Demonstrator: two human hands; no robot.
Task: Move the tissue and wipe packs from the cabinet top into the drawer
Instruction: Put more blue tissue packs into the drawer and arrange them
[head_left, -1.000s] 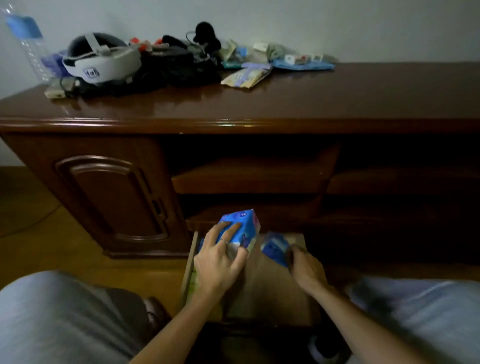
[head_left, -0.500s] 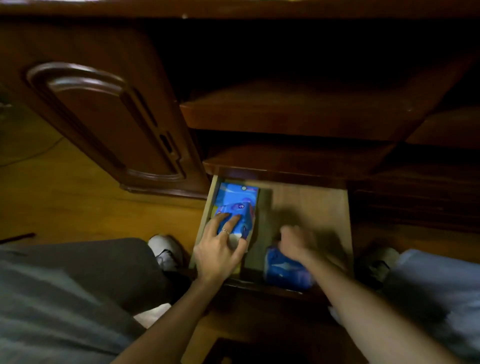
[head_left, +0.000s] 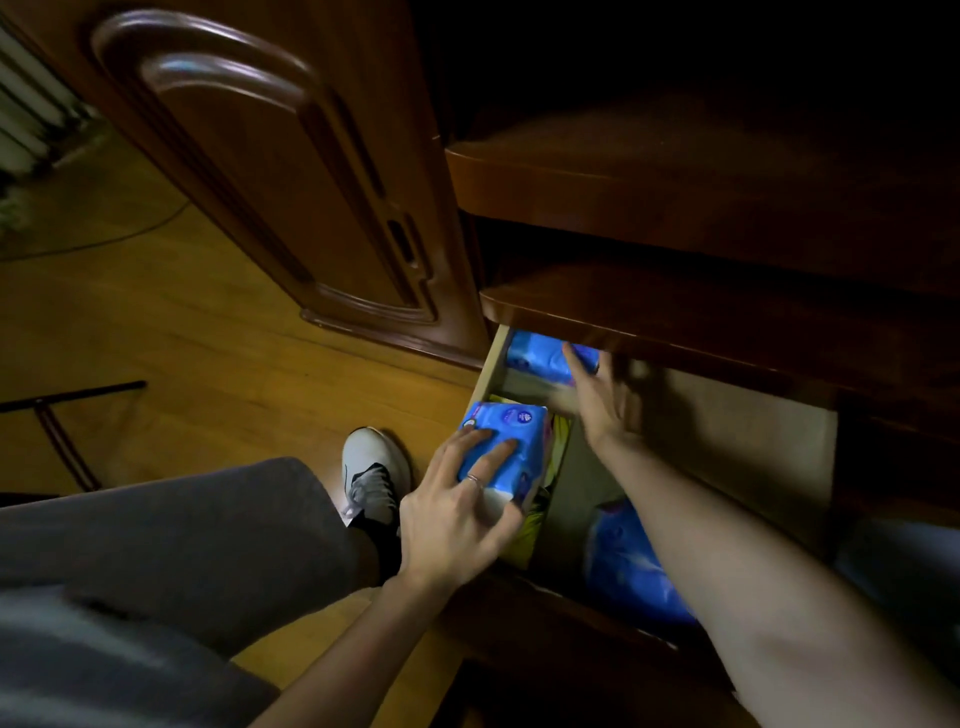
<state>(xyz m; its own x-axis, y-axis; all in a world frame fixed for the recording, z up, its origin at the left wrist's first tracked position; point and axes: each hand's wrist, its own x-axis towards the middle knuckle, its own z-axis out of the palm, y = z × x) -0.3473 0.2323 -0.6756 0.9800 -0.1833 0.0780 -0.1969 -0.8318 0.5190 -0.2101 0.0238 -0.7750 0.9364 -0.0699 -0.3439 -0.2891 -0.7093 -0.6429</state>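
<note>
The drawer (head_left: 727, 431) stands pulled out at the cabinet's foot. My left hand (head_left: 457, 509) grips a blue tissue pack (head_left: 506, 421) at the drawer's left side, fingers flat on top; the pack lies on a yellow item (head_left: 543, 514). My right hand (head_left: 608, 400), blurred, reaches to the drawer's back with fingers spread against a second blue pack (head_left: 537, 358), which is half hidden under the shelf edge. A third blue pack (head_left: 628, 566) lies at the drawer's front, partly under my right forearm. The cabinet top is out of view.
A dark wooden shelf (head_left: 675, 332) overhangs the back of the drawer. The cabinet door (head_left: 291, 176) is to the left. My grey-trousered leg and white shoe (head_left: 371, 467) are on the wooden floor beside the drawer. A thin black stand (head_left: 62, 421) lies at the left.
My view tilted down onto the drawer. The left hand slid its pack nearer the drawer's front. The right hand left the front pack and reached to the pack at the back.
</note>
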